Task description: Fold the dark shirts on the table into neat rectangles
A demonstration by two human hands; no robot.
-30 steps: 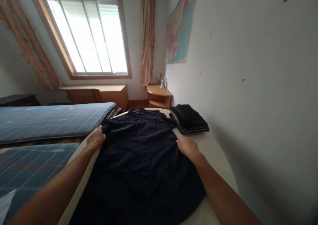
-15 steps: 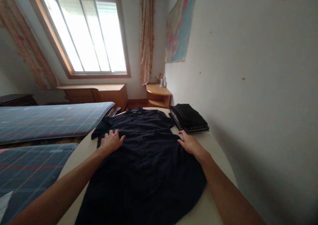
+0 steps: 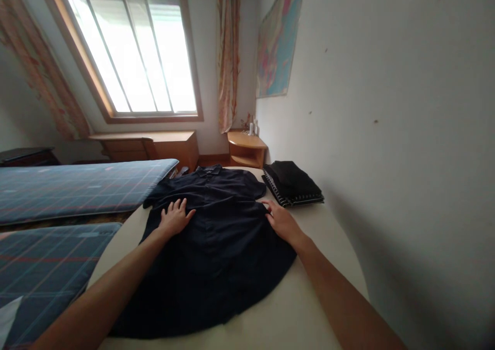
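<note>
Pale round-edged table (image 3: 270, 327) bears a navy collared shirt (image 3: 216, 242), collar near its far edge. Hands apart: left hand (image 3: 174, 220) spread open on cloth, right hand (image 3: 284, 223) at the side hem, grip unclear. Smoothing seems underway; creases call for even tension.

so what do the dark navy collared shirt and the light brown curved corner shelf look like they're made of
The dark navy collared shirt looks like matte woven cloth, perhaps cotton or a blend: it creases softly without shine. The light brown curved corner shelf looks like smooth wood, maybe veneer or laminate, from its even warm colour; any grain is too small to tell.
</note>
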